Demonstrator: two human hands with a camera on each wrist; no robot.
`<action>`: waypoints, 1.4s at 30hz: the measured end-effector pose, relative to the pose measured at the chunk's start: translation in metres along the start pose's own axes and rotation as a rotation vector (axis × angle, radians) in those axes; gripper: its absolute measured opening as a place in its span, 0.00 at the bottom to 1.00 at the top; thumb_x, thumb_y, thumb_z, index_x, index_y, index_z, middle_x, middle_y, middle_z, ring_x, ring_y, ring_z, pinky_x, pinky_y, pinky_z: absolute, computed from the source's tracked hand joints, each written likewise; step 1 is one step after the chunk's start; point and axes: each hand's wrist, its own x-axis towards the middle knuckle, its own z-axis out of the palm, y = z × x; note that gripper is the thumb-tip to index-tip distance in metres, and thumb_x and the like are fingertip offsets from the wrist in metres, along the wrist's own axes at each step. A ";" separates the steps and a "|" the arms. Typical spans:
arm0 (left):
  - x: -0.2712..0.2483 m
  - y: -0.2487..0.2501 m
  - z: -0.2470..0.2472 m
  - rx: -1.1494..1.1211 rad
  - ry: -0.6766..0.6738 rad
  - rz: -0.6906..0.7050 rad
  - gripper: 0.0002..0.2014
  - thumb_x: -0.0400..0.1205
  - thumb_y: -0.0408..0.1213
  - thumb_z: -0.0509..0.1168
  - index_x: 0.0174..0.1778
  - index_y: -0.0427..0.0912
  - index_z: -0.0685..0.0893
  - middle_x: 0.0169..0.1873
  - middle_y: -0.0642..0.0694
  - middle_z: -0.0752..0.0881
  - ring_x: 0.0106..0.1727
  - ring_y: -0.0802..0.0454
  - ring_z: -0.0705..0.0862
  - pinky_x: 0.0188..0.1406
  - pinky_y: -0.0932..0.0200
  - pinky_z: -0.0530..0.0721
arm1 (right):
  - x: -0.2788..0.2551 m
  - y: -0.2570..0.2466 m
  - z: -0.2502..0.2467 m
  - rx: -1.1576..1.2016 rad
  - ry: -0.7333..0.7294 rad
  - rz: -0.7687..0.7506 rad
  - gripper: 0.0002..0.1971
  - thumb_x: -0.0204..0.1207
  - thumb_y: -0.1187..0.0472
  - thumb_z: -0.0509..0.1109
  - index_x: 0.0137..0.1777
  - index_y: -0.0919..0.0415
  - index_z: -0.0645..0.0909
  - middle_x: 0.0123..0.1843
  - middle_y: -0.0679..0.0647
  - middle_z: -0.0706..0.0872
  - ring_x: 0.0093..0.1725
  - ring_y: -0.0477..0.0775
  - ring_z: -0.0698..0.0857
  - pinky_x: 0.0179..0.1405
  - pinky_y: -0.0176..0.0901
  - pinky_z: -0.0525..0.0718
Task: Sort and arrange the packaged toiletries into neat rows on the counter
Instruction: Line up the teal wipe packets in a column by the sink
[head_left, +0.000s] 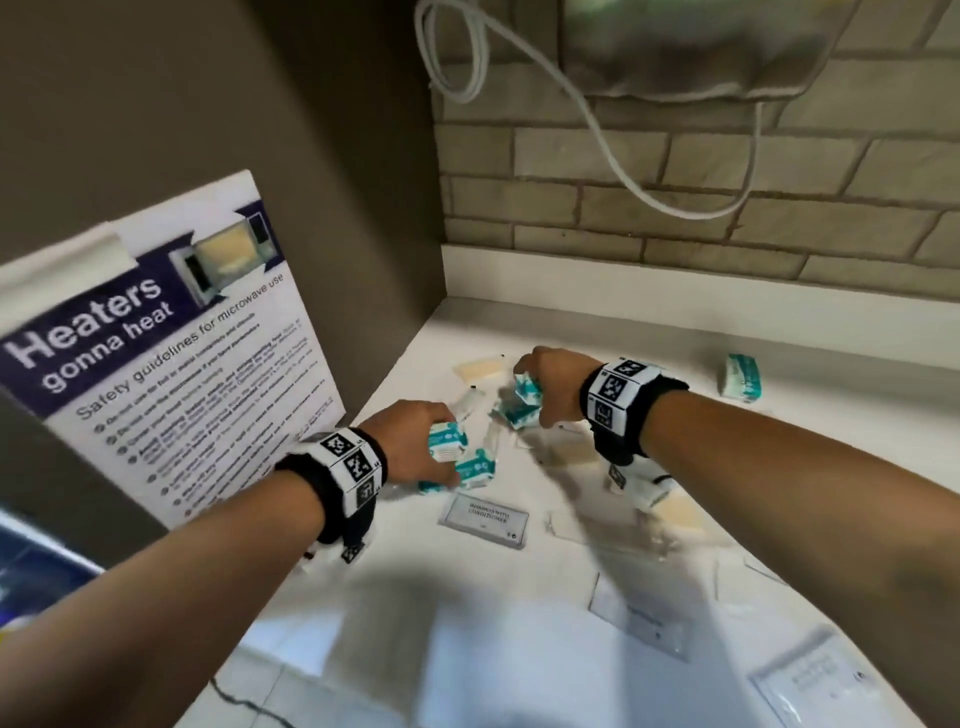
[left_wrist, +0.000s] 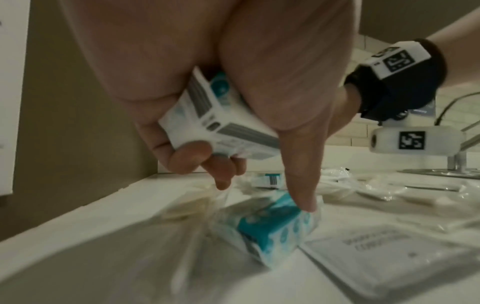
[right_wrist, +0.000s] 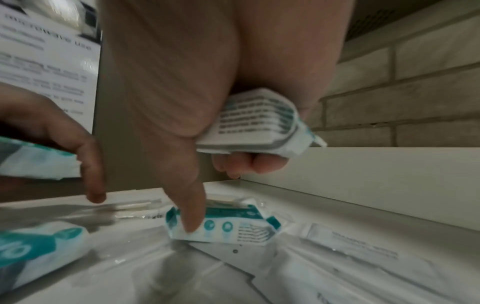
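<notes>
Small teal-and-white soap packets lie among clear sachets on the white counter (head_left: 467, 623). My left hand (head_left: 415, 441) grips one teal packet (left_wrist: 221, 123) in its curled fingers, and its thumb touches a second teal packet (left_wrist: 270, 228) lying on the counter. My right hand (head_left: 545, 384) holds another teal packet (right_wrist: 257, 125) in its curled fingers while its thumb presses on a teal packet (right_wrist: 223, 226) on the counter. A lone teal packet (head_left: 742, 376) sits apart at the back right.
Flat clear sachets, one labelled shampoo sachet (head_left: 485, 519), and cream bars (head_left: 480, 368) are scattered over the counter. A microwave safety poster (head_left: 156, 364) hangs on the left wall. Brick wall (head_left: 675, 182) and a white cable (head_left: 597, 119) stand behind. A tap base (left_wrist: 457, 164) shows at the right.
</notes>
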 end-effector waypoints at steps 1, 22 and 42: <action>0.001 -0.001 0.002 0.025 -0.021 0.003 0.31 0.64 0.54 0.80 0.61 0.51 0.82 0.55 0.50 0.87 0.53 0.50 0.84 0.52 0.59 0.81 | 0.010 -0.003 0.001 -0.018 -0.040 -0.010 0.42 0.65 0.65 0.80 0.79 0.59 0.68 0.73 0.58 0.76 0.68 0.61 0.80 0.59 0.45 0.80; 0.091 0.149 -0.032 -0.044 0.071 0.441 0.13 0.67 0.54 0.73 0.38 0.53 0.78 0.34 0.55 0.86 0.36 0.52 0.85 0.33 0.61 0.76 | -0.114 0.120 -0.013 -0.003 0.035 0.313 0.27 0.67 0.52 0.78 0.65 0.54 0.77 0.60 0.53 0.85 0.57 0.58 0.84 0.50 0.44 0.81; 0.171 0.435 0.100 0.081 -0.150 0.598 0.26 0.69 0.48 0.80 0.59 0.41 0.82 0.55 0.44 0.88 0.54 0.43 0.85 0.45 0.61 0.75 | -0.256 0.282 0.070 0.162 0.052 0.465 0.27 0.66 0.50 0.76 0.64 0.50 0.72 0.55 0.51 0.87 0.53 0.58 0.86 0.43 0.41 0.77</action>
